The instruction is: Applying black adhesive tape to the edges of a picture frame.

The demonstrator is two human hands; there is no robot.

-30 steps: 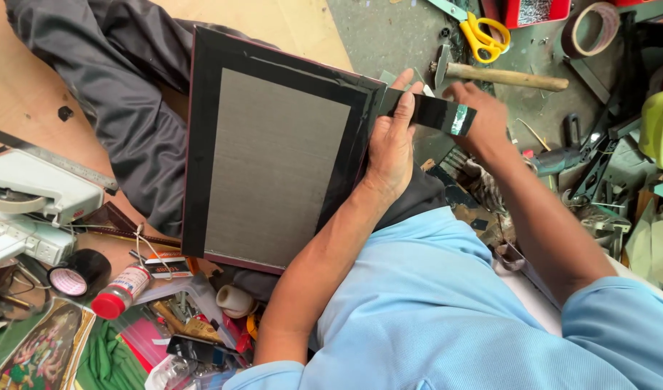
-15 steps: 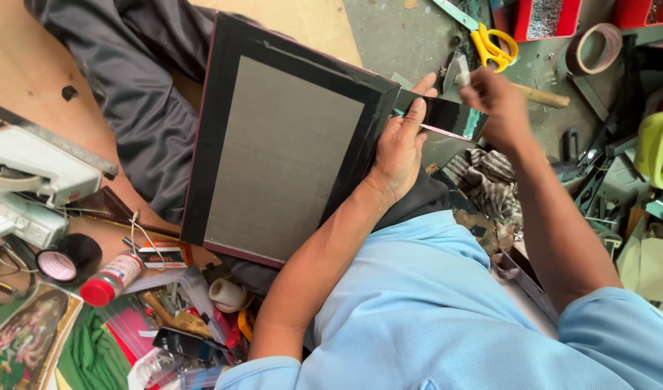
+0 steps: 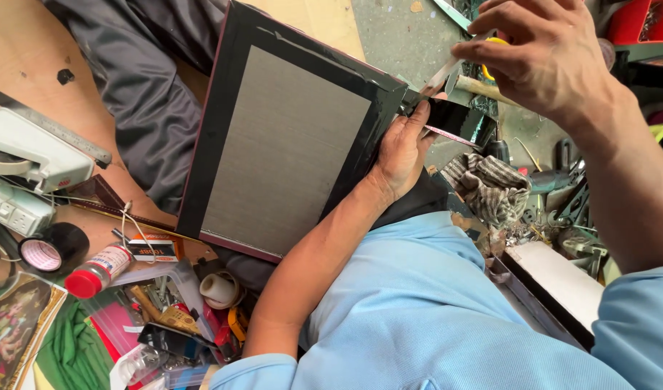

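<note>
- Hands working at frame's [image 3: 284, 141] right edge: left hand [image 3: 402, 148] pressing black tape [image 3: 458, 121] onto the corner.
- Right hand [image 3: 537, 54] pinching a blade, hovering farther right, above the tape strip running rightward.

Left hand [image 3: 402, 152] — forearm reaching up from lower centre, palm down, fingers curled in a grip. Right hand [image 3: 544, 54] — raised at upper right, fingers pinched together, wrist bent, forearm descending right.
</note>
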